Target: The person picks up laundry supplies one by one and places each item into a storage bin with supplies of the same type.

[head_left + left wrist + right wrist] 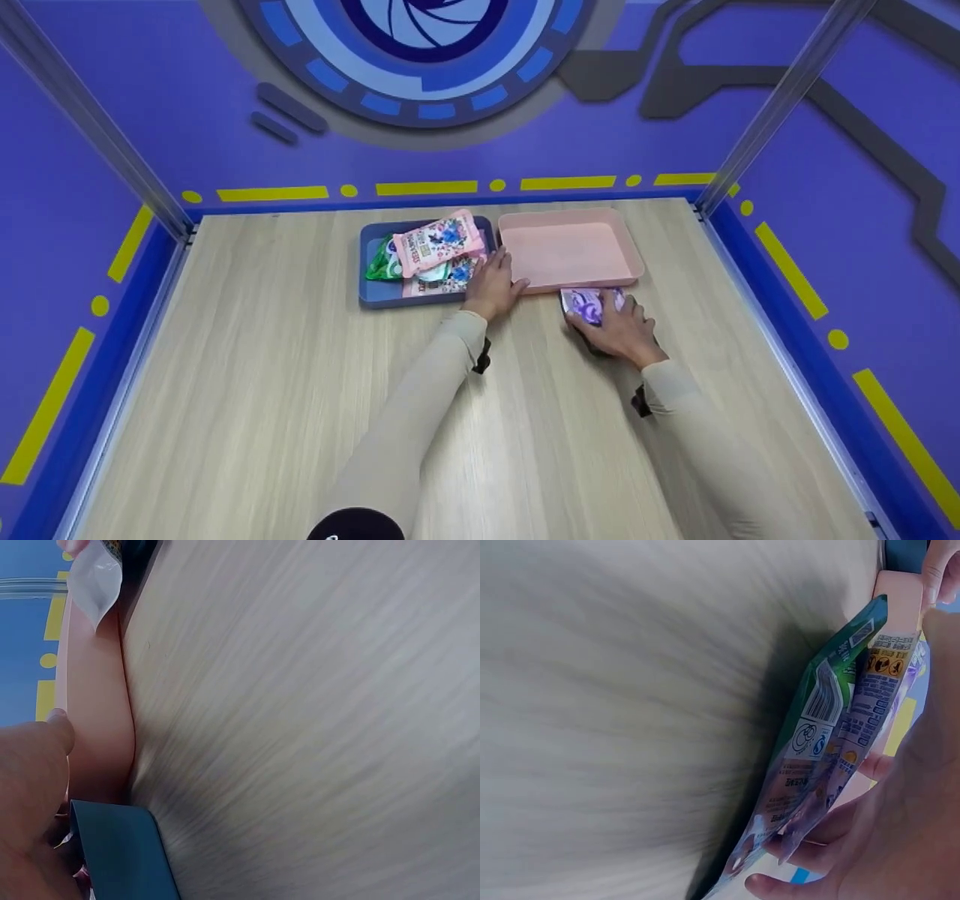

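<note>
My left hand point(491, 286) rests at the adjoining rims of a blue tray point(386, 301) and a pink tray point(570, 259). Its fingers reach over the blue tray's right side, and the thumb touches the pink rim in the left wrist view. With curled fingers my right hand point(624, 331) grips a purple packet point(585, 306) just in front of the pink tray. Beneath it, in the right wrist view, a second packet with a green end point(832, 675) is held too; the two spread apart at one end. Part of the purple packet is hidden by the hand.
Inside the blue tray lie a pink floral packet point(439, 241) on top, a green packet point(382, 262) and another floral packet point(457, 279) below. Both trays stand near the back of the wooden table point(262, 360). Blue walls point(150, 112) enclose the back and sides.
</note>
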Tool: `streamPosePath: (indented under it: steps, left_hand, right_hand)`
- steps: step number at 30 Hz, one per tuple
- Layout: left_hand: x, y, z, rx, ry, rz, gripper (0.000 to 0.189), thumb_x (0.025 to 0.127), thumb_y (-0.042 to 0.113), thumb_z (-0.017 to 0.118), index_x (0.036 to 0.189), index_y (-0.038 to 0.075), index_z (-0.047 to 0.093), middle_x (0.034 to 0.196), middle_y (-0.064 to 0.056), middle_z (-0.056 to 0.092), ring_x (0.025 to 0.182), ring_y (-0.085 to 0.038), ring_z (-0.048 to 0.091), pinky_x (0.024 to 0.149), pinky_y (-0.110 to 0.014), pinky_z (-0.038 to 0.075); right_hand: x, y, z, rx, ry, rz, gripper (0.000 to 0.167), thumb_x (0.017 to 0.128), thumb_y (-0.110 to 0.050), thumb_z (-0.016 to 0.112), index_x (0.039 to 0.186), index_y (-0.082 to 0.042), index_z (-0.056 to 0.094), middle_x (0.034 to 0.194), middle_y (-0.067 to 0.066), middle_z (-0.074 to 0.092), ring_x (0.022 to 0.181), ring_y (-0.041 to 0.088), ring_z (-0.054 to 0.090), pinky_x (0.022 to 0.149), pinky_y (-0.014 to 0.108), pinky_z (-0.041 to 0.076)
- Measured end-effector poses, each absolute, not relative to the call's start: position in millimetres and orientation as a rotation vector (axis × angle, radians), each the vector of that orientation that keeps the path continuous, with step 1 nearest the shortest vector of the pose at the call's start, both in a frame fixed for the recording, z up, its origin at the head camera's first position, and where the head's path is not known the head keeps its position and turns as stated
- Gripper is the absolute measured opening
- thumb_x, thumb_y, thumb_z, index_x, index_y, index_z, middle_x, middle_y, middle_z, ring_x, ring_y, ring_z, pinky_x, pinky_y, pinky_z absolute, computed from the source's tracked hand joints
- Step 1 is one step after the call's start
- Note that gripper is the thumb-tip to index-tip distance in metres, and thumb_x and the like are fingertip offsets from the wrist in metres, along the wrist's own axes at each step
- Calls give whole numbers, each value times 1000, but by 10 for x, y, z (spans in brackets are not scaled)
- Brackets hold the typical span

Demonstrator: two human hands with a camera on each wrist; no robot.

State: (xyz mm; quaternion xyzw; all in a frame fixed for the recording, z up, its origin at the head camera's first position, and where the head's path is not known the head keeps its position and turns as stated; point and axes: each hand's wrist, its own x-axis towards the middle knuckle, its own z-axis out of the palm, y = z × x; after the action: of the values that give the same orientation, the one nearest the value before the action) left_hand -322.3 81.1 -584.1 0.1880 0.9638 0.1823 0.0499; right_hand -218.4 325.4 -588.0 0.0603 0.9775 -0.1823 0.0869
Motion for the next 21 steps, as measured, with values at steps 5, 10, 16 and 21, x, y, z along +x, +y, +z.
streamPosePath:
  steps: [5,10,16,21]
  left_hand:
    - [-3220,813,-5835,567,2931,559,71,106,49,50,158,2,37,167,-13,29,153,-29,29,127,-42,15]
    - [-3217,812,-5829,571,2934,553,71,106,49,51,157,2,38,167,-13,30,153,-29,29,127,-43,15]
    - [-3209,813,-5835,572,2940,533,71,106,49,50,157,2,38,167,-12,29,154,-29,28,127,-43,16]
    - [-3219,822,-5858,568,2929,522,71,107,50,48,159,2,35,168,-12,26,154,-29,25,127,-42,14]
  right_hand:
    - [-2195,3255,-5851,174,2903,-533,112,85,-80,58,161,-7,20,145,39,34,131,56,37,104,76,27]
    - [-2199,3280,-5818,168,2915,-536,108,84,-76,64,157,-8,26,132,37,44,121,54,42,98,71,31]
    - [-2190,3313,-5817,166,2909,-534,110,82,-76,67,159,-10,24,134,37,45,123,54,40,99,71,30]
    - [-2191,3330,-5807,133,2889,-557,112,82,-73,68,163,-13,19,140,40,40,126,57,36,101,76,25]
